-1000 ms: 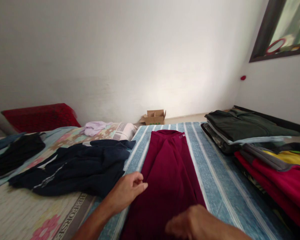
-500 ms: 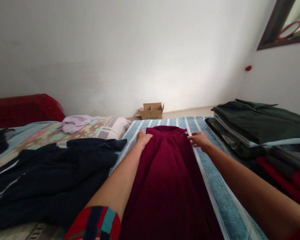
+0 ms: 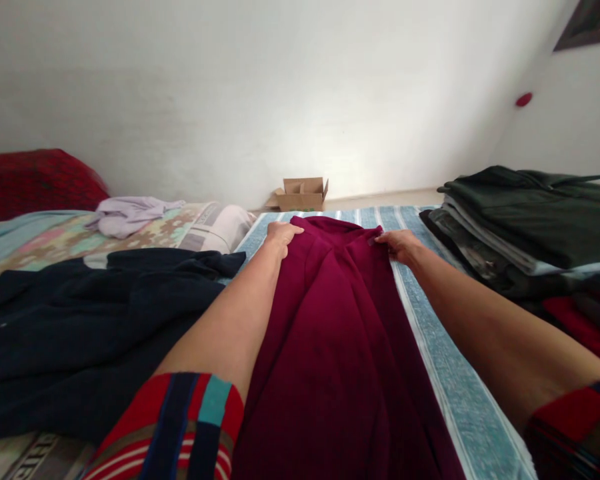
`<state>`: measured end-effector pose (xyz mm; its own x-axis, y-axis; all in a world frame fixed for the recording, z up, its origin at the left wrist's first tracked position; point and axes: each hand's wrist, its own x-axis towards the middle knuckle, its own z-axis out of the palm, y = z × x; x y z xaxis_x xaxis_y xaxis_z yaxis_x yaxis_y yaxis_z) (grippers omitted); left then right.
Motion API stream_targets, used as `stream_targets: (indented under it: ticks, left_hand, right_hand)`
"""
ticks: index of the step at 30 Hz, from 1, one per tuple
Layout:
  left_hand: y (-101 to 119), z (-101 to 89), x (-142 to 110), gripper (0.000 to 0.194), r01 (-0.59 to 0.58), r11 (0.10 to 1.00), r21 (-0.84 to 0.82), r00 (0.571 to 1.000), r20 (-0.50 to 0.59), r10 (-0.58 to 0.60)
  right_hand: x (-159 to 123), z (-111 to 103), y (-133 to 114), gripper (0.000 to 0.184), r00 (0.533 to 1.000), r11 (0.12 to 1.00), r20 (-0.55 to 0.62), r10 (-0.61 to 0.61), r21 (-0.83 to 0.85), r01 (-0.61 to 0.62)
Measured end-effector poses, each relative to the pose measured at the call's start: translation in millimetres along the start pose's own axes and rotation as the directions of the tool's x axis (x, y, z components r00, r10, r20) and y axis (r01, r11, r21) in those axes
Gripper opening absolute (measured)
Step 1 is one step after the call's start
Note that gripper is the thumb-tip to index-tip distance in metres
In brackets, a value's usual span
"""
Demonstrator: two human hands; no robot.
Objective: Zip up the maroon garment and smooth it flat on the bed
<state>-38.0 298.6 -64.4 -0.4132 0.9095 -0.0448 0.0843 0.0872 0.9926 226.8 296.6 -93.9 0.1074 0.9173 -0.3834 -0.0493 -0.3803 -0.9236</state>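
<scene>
A maroon garment [image 3: 340,340] lies lengthwise on a blue striped sheet [image 3: 430,333], folded into a narrow strip. My left hand [image 3: 281,235] grips its far left corner. My right hand [image 3: 399,244] pinches the far right corner near a small tag. Both arms stretch forward over the cloth, with striped red sleeves at the near edge of the view.
A dark navy garment [image 3: 95,320] is spread at the left. A stack of folded clothes [image 3: 525,220] stands at the right. A lilac cloth [image 3: 125,213] and a red cushion [image 3: 35,183] lie at the back left. A cardboard box [image 3: 301,194] sits on the floor by the wall.
Both hands went from the near end of the maroon garment to its far end and closed on its two corners. The view has moved forward and lower.
</scene>
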Motion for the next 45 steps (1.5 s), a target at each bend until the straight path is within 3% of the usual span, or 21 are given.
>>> stream_targets:
  ticks: [2,8,12,14,17,20,22,24,27,30,37,40,45]
  left_hand:
    - [7.9,-2.9,-4.8,0.031,0.005,0.999,-0.036,0.999,0.049,-0.003]
    - [40.3,-27.5,-44.2,0.03,-0.043,0.987,-0.156,0.963,0.257,0.082]
    - [63.5,-64.2,-99.9,0.038,-0.093,0.964,-0.25,0.885,0.423,0.195]
    - [69.5,-88.5,-135.6,0.037,-0.104,0.964,-0.244,0.876,0.437,0.206]
    - [65.5,-128.6,-189.6,0.034,-0.155,0.979,-0.131,0.897,0.396,0.195]
    - [46.7,-164.4,-235.6,0.034,-0.252,0.955,0.158,0.853,0.502,0.142]
    - [28.9,-181.2,-259.5,0.021,-0.333,0.903,0.273,0.801,0.587,0.118]
    - [9.6,-191.7,-277.4,0.013,-0.385,0.851,0.359,0.79,0.604,0.103]
    - [-16.0,-198.9,-293.6,0.021,-0.378,0.796,0.473,0.843,0.532,0.085]
    - [-29.0,-199.9,-301.6,0.031,-0.328,0.803,0.497,0.885,0.46,0.077]
    - [-10.8,-188.5,-323.3,0.034,-0.065,0.904,0.422,0.968,0.248,-0.046]
    - [-6.9,-183.3,-329.6,0.035,0.012,0.946,0.325,0.981,0.178,-0.073]
    - [-12.9,-176.1,-332.0,0.054,0.17,0.977,0.127,0.981,0.076,-0.18]
  right_hand:
    - [-6.5,-3.8,-4.8,0.007,1.0,0.999,0.019,-0.02,0.044,0.019]
    - [-55.9,-24.9,-19.9,0.013,0.966,0.966,0.162,-0.2,0.199,0.167]
    - [-111.4,-45.2,-14.1,0.016,0.884,0.913,0.271,-0.38,0.26,0.313]
    - [-143.8,-57.7,-3.9,0.018,0.825,0.873,0.3,-0.479,0.259,0.413]
    - [-193.1,-77.6,16.9,0.02,0.775,0.841,0.326,-0.542,0.205,0.502]
    - [-233.4,-93.5,42.5,0.015,0.739,0.816,0.386,-0.552,0.071,0.573]
    - [-251.7,-99.0,63.1,0.014,0.759,0.82,0.395,-0.517,-0.025,0.572]
    - [-263.1,-100.7,85.3,0.015,0.795,0.836,0.37,-0.481,-0.081,0.543]
    - [-270.8,-100.5,113.7,0.016,0.82,0.829,0.311,-0.48,-0.145,0.54]
    - [-272.5,-101.4,126.9,0.017,0.822,0.822,0.291,-0.49,-0.159,0.547]
    - [-277.8,-100.1,124.0,0.022,0.896,0.912,0.221,-0.386,-0.055,0.407]
    - [-278.4,-98.6,124.8,0.024,0.93,0.948,0.199,-0.31,-0.007,0.317]
    - [-274.2,-97.9,131.4,0.027,0.97,0.983,0.159,-0.182,0.018,0.182]
